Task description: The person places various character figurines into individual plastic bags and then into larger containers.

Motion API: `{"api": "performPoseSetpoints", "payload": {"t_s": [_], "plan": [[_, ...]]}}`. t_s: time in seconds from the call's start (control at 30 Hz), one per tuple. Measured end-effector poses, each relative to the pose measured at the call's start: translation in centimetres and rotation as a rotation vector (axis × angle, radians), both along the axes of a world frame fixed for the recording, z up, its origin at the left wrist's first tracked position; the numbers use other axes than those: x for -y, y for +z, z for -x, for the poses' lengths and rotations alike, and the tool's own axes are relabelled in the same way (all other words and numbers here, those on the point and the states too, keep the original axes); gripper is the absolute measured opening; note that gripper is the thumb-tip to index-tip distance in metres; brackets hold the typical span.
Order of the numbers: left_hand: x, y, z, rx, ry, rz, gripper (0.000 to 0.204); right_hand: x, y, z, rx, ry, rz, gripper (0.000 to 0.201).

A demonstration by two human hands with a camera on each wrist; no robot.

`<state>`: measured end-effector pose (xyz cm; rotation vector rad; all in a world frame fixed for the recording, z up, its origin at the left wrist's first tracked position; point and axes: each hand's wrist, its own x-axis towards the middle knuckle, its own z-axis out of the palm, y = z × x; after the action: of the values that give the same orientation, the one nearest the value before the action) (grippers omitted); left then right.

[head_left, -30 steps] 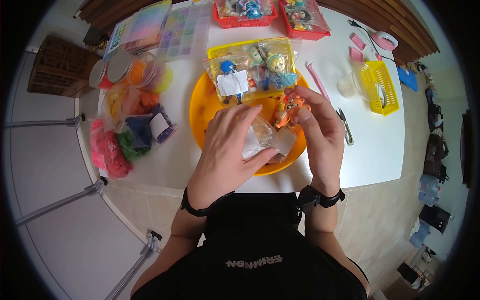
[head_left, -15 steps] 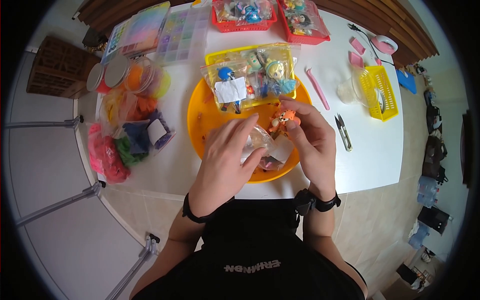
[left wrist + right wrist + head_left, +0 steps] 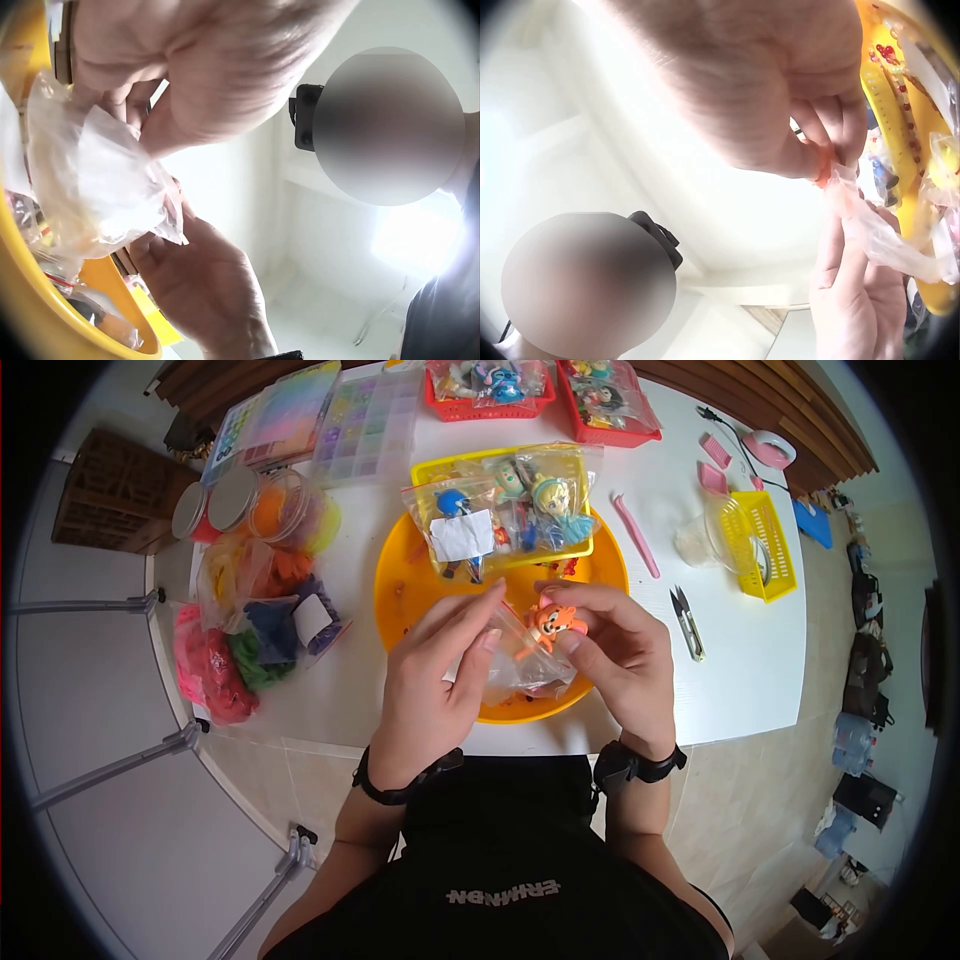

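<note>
An orange bear-like figure (image 3: 552, 622) is pinched between the thumb and fingers of my right hand (image 3: 622, 660), at the mouth of a clear plastic bag (image 3: 515, 665). My left hand (image 3: 432, 675) grips the bag's edge between thumb and fingers, left of the figure. In the left wrist view the clear bag (image 3: 101, 180) hangs from the fingers, with a white piece in it. A bit of orange shows at the right fingertips in the right wrist view. Beneath both hands lies the round yellow tray (image 3: 400, 595), with small red pieces in it.
A yellow basket (image 3: 425, 468) of bagged figures rests on the tray's far part. Red baskets (image 3: 490, 406) stand behind. Bagged colored material (image 3: 215, 670) and jars (image 3: 235, 500) are at left; snips (image 3: 688, 625), a pink tool (image 3: 636, 535) and another yellow basket (image 3: 765, 545) at right.
The right hand has brought the orange figure down and left to the bag. The left thumb and fingers have closed in on the bag's edge.
</note>
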<state>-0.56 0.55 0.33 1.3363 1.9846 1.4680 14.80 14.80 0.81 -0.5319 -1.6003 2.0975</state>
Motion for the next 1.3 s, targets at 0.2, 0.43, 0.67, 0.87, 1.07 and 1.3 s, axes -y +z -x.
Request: {"api": "performPoseSetpoints", "payload": {"t_s": [0.2, 0.43, 0.67, 0.87, 1.07, 1.3], "plan": [[-0.1, -0.4, -0.4, 0.189, 0.072, -0.039, 0.028, 0.5, 0.2, 0.2, 0.001, -0.013, -0.037, 0.038], [0.2, -0.1, -0.7, 0.384, 0.143, -0.049, 0.021, 0.8, -0.6, 0.0, 0.027, 0.001, -0.136, 0.028], [0.4, -0.2, -0.6, 0.408, 0.104, -0.109, 0.018, 1.8, 0.4, 0.2, 0.095, -0.069, -0.090, 0.020], [0.5, 0.6, -0.8, 0.568, 0.033, -0.120, 0.016, 1.9, -0.2, 0.1, 0.043, -0.107, -0.260, 0.021], [0.7, 0.8, -0.7, 0.586, 0.019, -0.157, 0.014, 2.1, 0.7, -0.3, 0.072, -0.151, -0.656, 0.015], [1.1, 1.0, -0.9, 0.589, -0.014, -0.208, 0.012, 3.0, 1.0, -0.5, 0.073, -0.118, -0.719, 0.017]]}}
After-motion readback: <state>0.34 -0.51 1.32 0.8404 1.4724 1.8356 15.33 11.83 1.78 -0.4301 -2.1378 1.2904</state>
